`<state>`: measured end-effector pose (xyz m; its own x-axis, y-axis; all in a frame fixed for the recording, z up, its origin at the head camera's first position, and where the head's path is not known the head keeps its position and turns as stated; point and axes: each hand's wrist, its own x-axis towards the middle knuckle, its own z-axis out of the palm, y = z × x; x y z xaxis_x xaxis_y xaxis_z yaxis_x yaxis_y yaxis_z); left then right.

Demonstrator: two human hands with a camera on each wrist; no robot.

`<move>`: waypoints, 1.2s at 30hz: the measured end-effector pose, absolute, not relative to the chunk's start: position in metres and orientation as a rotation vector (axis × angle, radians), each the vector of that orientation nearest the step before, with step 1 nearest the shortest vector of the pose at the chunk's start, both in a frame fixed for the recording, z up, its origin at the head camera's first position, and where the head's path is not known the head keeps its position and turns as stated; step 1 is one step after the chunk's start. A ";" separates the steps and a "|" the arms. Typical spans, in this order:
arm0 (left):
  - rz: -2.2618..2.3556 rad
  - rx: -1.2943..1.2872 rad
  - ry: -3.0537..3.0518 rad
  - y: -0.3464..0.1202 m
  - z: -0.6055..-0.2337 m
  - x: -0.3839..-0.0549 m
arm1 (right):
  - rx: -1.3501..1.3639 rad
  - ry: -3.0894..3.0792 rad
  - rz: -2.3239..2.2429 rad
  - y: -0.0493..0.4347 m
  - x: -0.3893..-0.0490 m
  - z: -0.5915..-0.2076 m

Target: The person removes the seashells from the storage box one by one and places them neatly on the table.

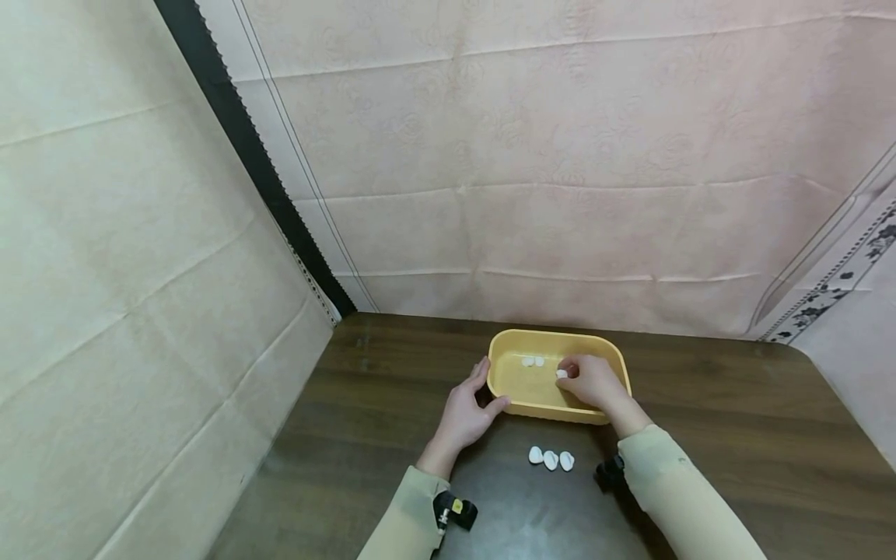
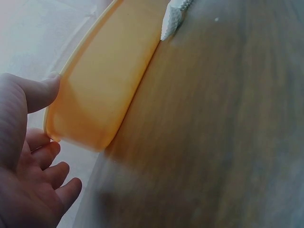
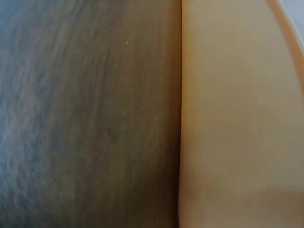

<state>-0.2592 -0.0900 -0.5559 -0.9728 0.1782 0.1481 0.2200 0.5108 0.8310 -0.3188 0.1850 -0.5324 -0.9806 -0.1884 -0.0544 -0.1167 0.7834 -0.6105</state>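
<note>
A yellow plastic tub (image 1: 553, 412) stands on the table. My left hand (image 1: 465, 416) spans its near left corner, thumb at the near side and fingers straight along the left end. In the left wrist view the thumb (image 2: 42, 93) touches the tub's rim while the other fingers are relaxed. Inside the tub, my right hand (image 1: 595, 381) pinches a small white shell-like piece (image 1: 562, 374) between thumb and fingers. Two similar white pieces (image 1: 533, 362) lie on the tub floor. The right wrist view has only the tub's outer wall (image 3: 242, 114) and table, with that hand hidden.
Three white shell-like pieces (image 1: 551, 460) lie in a row on the dark wood table (image 1: 392, 404), just in front of the tub. A pale cloth wall (image 1: 546, 233) rises behind the table, another cloth (image 1: 175, 350) at the left. Both wrists wear small black cameras.
</note>
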 end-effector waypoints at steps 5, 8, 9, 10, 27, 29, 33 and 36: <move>-1.492 -0.348 -2.698 -0.090 -0.556 -0.259 | -0.219 2.847 -0.957 0.184 -0.319 -0.533; -1.493 -0.351 -2.696 -0.090 -0.556 -0.259 | -0.212 2.845 -0.948 0.184 -0.319 -0.532; -1.493 -0.353 -2.695 -0.090 -0.556 -0.259 | -0.204 2.844 -0.947 0.184 -0.319 -0.532; -1.492 -0.355 -2.694 -0.090 -0.555 -0.259 | -0.205 2.844 -0.945 0.184 -0.318 -0.532; -1.488 -0.367 -2.687 -0.091 -0.555 -0.260 | -0.201 2.825 -0.927 0.184 -0.319 -0.531; -1.493 -0.365 -2.686 -0.090 -0.555 -0.260 | -0.203 2.827 -0.920 0.183 -0.319 -0.531; -1.499 -0.355 -2.690 -0.090 -0.555 -0.260 | -0.198 2.824 -0.911 0.182 -0.318 -0.531; -1.502 -0.356 -2.689 -0.090 -0.556 -0.260 | -0.208 2.817 -0.911 0.182 -0.316 -0.530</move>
